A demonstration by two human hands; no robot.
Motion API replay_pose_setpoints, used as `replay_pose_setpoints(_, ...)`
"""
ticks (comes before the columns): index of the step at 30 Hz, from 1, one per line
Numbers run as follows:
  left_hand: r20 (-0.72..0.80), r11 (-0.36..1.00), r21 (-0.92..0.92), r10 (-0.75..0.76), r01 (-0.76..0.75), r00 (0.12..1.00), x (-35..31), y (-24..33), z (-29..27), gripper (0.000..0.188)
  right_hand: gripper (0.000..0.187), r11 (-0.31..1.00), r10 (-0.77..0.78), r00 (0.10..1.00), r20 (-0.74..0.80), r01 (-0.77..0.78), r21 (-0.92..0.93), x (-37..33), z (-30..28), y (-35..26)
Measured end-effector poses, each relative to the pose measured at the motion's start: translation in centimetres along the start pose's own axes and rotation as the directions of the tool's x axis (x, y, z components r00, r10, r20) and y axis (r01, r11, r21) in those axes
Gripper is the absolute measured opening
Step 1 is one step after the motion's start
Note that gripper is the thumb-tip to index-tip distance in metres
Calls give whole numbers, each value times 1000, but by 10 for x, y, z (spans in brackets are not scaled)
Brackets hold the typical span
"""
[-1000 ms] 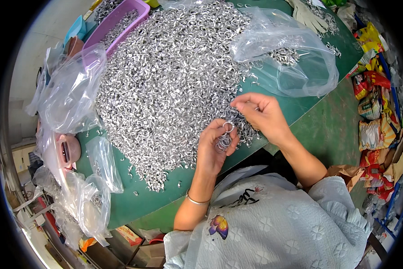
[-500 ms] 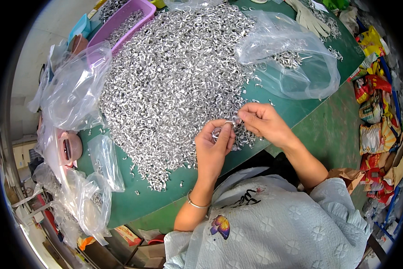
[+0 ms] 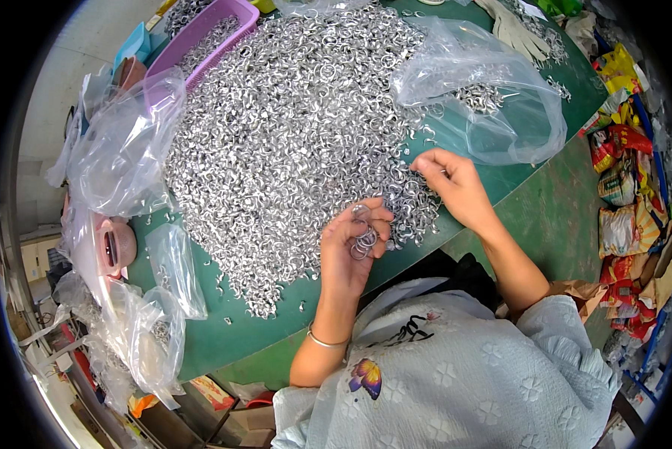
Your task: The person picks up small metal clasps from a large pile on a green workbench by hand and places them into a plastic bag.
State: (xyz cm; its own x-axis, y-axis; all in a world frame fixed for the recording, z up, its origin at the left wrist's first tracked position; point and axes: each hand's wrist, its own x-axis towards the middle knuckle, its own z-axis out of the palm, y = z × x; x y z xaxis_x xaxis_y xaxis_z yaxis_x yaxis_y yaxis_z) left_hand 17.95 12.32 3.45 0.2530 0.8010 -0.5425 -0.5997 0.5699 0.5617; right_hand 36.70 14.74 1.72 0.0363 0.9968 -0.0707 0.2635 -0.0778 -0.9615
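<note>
A broad heap of small shiny silver metal pieces (image 3: 276, 142), many curved like hooks or broken rings, covers much of the green table. My left hand (image 3: 339, 258) is turned palm up over the heap's near edge. Its curled fingers hold several silver metal rings (image 3: 364, 243) against the palm. To the right, at the heap's right edge, my right hand (image 3: 459, 193) has thumb and fingers closed in a pinch. Whatever lies between those fingertips is too small to make out. The two hands are apart.
A purple basket (image 3: 227, 11) of metal pieces stands at the far left. Clear plastic bags (image 3: 130, 153) lie along the left side, near a pink container (image 3: 119, 247). Another clear bag (image 3: 530, 131) and pale gloves (image 3: 512, 34) lie at the right. Colourful sacks (image 3: 619, 191) line the right.
My right hand has drawn away from the left, up and to the right. My left thumb and fingers have loosened, showing more of the rings in the palm.
</note>
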Motion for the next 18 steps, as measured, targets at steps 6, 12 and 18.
replay_pose_setpoints(6, 41, 941, -148, -302, 305, 952, -4, -6, 12, 31, 11, 966, -260, 965, 41, 259, 16, -33, 20, -37)
replay_pose_setpoints(12, 220, 888, -236, -346, 394, 912, 15, -23, -20, 24, 12, 686, -564, 716, 412, 684, -248, -37, 25, -36)
replay_pose_setpoints(18, 14, 927, -309, -221, 214, 975, 5, -15, -2, 20, 25, 788, -505, 851, 142, 522, -327, -19, -10, -17)
